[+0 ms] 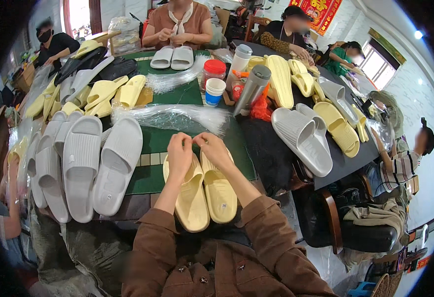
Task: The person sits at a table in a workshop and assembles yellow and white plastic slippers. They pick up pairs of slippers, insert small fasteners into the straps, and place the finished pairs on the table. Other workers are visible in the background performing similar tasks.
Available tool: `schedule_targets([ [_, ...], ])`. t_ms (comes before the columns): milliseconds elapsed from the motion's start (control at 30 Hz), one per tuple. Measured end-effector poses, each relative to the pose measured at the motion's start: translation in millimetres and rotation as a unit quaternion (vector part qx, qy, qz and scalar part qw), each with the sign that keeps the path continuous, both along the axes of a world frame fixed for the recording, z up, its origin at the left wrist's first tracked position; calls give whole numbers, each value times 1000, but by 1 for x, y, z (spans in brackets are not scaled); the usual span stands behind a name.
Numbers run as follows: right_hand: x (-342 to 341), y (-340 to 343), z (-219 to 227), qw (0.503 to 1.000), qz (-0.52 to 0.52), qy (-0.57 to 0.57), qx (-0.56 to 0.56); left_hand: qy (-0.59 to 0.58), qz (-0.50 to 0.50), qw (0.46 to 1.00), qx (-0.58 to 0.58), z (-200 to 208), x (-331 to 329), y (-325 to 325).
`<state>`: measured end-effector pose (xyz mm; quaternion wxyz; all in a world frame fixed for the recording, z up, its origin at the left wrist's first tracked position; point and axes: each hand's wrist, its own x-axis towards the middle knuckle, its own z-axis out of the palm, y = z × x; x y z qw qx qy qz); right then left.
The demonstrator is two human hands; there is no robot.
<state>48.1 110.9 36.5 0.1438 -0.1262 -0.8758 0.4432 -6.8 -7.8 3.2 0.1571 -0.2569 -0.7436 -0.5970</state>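
Note:
A pair of pale yellow slippers lies side by side on the table right in front of me, toes pointing away. My left hand and my right hand meet over the toe ends, fingertips pinched together just above them. Whatever they pinch is too small to make out. Just beyond my fingers lies a bundle of thin clear plastic ties on the green mat.
Several grey slippers are lined up at my left, more grey and yellow slippers at my right. A steel flask, paper cup and red-lidded jar stand beyond. Other people sit around the table.

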Motion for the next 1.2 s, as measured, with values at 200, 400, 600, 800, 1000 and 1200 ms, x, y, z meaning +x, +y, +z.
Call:
schedule_targets([
  [200,5,-4,3,991,4,45,-125,-127,-47,991,-2,11,4,-3],
  [400,2,1,-12,981,-21,89,-173,-93,-42,995,-16,9,6,-4],
  [600,-3,18,-26,930,-76,129,-335,-115,-37,992,37,16,8,-1],
  [800,2,1,-24,973,-69,201,-93,-82,-54,995,-7,13,8,-1],
  [1000,9,-1,-10,980,-68,99,-157,-103,-59,993,2,13,8,-1],
  [1200,3,10,-30,939,-151,198,-239,-93,-77,993,-18,8,5,2],
])
